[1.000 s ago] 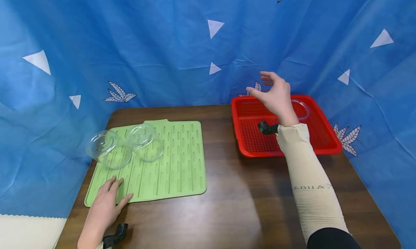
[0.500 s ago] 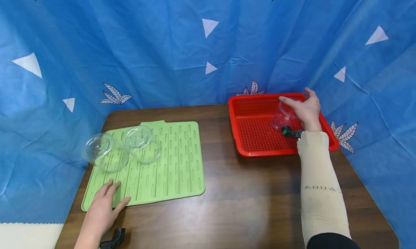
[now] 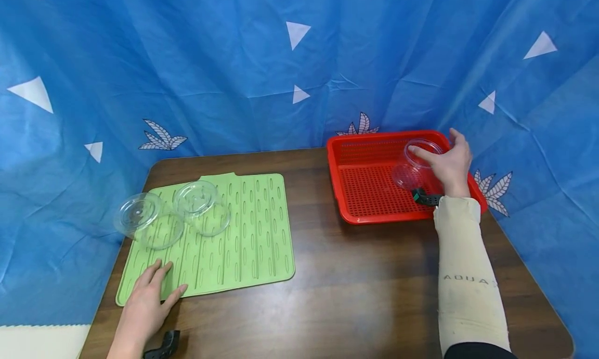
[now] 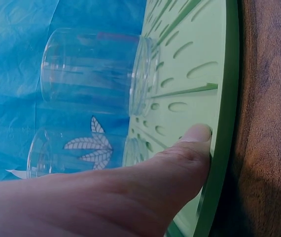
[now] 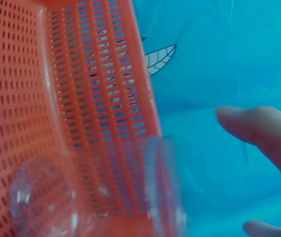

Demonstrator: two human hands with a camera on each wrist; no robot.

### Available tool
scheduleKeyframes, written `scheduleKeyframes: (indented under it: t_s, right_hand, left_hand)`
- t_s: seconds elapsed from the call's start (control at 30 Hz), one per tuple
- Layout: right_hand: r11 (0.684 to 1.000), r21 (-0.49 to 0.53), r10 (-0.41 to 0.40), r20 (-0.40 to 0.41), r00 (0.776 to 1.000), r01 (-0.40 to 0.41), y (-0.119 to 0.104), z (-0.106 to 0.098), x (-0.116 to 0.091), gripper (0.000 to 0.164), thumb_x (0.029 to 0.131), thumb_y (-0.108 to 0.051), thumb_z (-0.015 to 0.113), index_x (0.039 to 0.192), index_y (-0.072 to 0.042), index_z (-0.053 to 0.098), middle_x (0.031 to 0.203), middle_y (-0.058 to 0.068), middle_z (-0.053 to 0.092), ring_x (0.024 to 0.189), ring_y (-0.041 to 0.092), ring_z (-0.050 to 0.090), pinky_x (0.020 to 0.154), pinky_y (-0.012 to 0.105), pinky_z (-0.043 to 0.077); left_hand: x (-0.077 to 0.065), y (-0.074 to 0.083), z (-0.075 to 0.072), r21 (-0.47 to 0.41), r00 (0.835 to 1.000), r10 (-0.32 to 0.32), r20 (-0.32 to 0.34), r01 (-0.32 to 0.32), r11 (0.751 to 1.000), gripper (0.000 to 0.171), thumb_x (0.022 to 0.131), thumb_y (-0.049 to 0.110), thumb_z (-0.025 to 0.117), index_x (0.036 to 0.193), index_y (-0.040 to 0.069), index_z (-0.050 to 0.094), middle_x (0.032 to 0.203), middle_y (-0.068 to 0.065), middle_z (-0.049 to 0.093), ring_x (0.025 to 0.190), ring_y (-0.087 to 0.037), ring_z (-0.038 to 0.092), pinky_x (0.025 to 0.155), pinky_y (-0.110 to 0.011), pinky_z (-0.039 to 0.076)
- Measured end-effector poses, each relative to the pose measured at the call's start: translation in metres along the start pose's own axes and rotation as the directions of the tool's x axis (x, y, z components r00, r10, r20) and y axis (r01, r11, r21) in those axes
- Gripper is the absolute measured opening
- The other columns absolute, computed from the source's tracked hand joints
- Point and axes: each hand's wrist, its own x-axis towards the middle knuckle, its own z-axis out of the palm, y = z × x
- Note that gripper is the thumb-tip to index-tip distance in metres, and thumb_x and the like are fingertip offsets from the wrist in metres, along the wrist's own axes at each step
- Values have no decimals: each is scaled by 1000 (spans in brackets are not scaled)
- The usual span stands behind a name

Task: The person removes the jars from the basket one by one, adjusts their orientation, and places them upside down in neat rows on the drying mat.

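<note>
My right hand (image 3: 451, 164) is over the right side of the red basket (image 3: 365, 192), thumb and fingers spread around the top of a clear plastic jar (image 3: 408, 174). In the right wrist view, the thumb (image 5: 259, 123) shows apart from the jar's rim (image 5: 164, 192). My left hand (image 3: 145, 304) rests on the near left edge of the green ribbed mat (image 3: 262, 244), its thumb (image 4: 190, 153) lying along the border. Beyond those fingers, two more clear jars (image 3: 138, 213) (image 3: 194, 199) stand side by side on the mat, ringed ends down.
The brown wooden table (image 3: 327, 296) shows between the mat and the basket. A blue patterned curtain (image 3: 234, 62) hangs close behind the table and along both sides. The basket's perforated wall (image 5: 98, 74) rises around the jar in it.
My right hand has moved right and down from above the basket's middle to the jar in it. The left hand stays on the mat; the head view has shifted slightly.
</note>
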Motion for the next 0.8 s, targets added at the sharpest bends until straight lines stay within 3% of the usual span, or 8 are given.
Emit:
scheduleKeyframes:
  t_s: [0.13, 0.3, 0.57, 0.8]
  right_hand:
    - [1000, -23, 3, 92, 996, -1, 9, 0, 0, 112, 97, -36, 85, 176, -9, 10, 178, 22, 22, 161, 46, 25, 119, 65, 45]
    - [998, -31, 52, 157, 986, -48, 20, 4, -2, 115, 96, -27, 87, 175, -3, 7, 176, 28, 23, 158, 52, 26, 115, 68, 48]
    - [995, -19, 104, 152, 983, -103, 28, 6, -2, 107, 96, -24, 87, 173, -1, 16, 173, 28, 31, 154, 51, 34, 114, 66, 50]
    - [997, -24, 79, 137, 987, -77, 26, 3, -3, 106, 96, -29, 87, 173, -2, 19, 171, 27, 36, 152, 49, 37, 114, 64, 51]
  left_hand:
    - [-1, -1, -1, 0, 1000, -8, 3, 8, 1000, 76, 103, 30, 79, 153, -17, 45, 157, -47, 31, 139, -69, 33, 107, -80, 39]
    - [-1, -1, -2, -1, 1000, -16, 20, 16, 1000, 78, 104, 32, 78, 154, -16, 45, 158, -47, 30, 140, -69, 32, 107, -81, 39]
    - [-1, 0, -1, -5, 1000, -18, 17, 18, 1000, 78, 104, 34, 78, 154, -16, 45, 158, -46, 30, 140, -69, 32, 107, -82, 38]
    - [-1, 2, -2, -7, 1000, -18, 15, 18, 1000, 77, 103, 31, 79, 154, -16, 45, 157, -46, 30, 140, -69, 32, 107, -81, 39]
